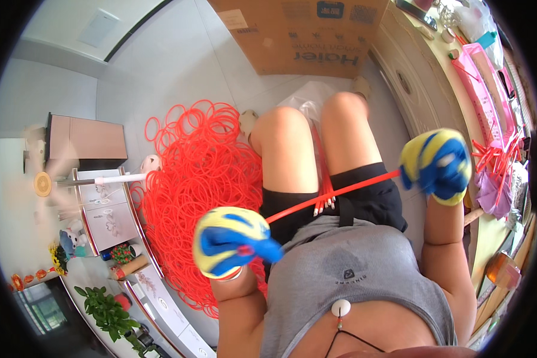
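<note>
A thin red tube (340, 192) runs taut and slanting across my lap, from one gloved fist to the other. Its lower end is in my left hand (234, 241), closed round it in a yellow and blue work glove. My right hand (437, 164), higher and to the right, grips the other end in a matching glove and is slightly blurred. Between my thighs lies a bundle of red tubes with whitish tips (324, 206), partly behind the held tube. A big heap of red rings (203, 179) covers the floor beside my left leg.
Ahead stands a large cardboard box (304, 42). A running fan (42, 184) and a low cabinet with drawers (110, 227) are at the left, with a green plant (108, 311). On the right-hand table are a pink tray (480, 95) and more red tubes (496, 160).
</note>
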### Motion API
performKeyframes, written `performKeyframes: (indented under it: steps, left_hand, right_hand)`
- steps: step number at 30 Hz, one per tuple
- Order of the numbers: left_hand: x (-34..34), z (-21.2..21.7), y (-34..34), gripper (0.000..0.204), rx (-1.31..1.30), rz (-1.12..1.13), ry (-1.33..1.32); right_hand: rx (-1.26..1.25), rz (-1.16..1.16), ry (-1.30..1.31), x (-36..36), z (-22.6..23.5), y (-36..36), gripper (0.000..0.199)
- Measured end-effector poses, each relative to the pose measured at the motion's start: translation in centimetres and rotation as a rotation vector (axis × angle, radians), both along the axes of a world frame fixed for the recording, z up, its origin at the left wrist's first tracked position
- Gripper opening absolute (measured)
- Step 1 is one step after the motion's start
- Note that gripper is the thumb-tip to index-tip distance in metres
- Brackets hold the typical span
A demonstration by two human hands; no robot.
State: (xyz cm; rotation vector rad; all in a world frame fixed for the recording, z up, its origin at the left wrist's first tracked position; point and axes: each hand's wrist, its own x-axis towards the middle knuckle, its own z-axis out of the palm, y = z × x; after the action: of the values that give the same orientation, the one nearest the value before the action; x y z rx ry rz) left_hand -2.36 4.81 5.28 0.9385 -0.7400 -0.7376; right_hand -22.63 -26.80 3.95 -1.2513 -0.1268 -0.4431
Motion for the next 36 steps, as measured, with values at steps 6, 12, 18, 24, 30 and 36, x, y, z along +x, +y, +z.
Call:
performKeyframes:
  steps: [6, 12, 18, 24, 30, 36]
  left_hand:
    - [-2.2, 0.6, -1.4, 0.017, 0.555, -0.12, -0.685]
    - [-3.4, -0.5, -2.1, 0.017, 0.512, -0.028, -0.918]
    - [-3.8, -0.8, -2.3, 0.016, 0.5, -0.022, -0.952]
    - [-4.5, -0.6, -2.4, 0.014, 0.646, -0.085, -0.866]
    - [-4.7, -3.2, -2.4, 0.011, 0.574, -0.153, -0.981]
    - [-3.6, -2.1, -1.6, 0.021, 0.611, -0.092, -0.802]
  right_hand:
    - [-0.953, 0.292, 0.019, 3.6, 1.7, 5.1, 0.032]
    - [-1.271, 0.16, -0.169, 2.7, -2.4, 7.1, 0.029]
    - [-1.258, 0.167, 0.054, 2.8, -1.7, 8.4, 0.037]
    - [-1.253, 0.409, 0.142, 2.3, -2.7, 8.2, 0.039]
    - [-1.226, 0.355, 0.209, 3.1, -2.2, 8.8, 0.037]
    - [-0.993, 0.265, -0.055, 2.6, -5.5, 7.0, 0.045]
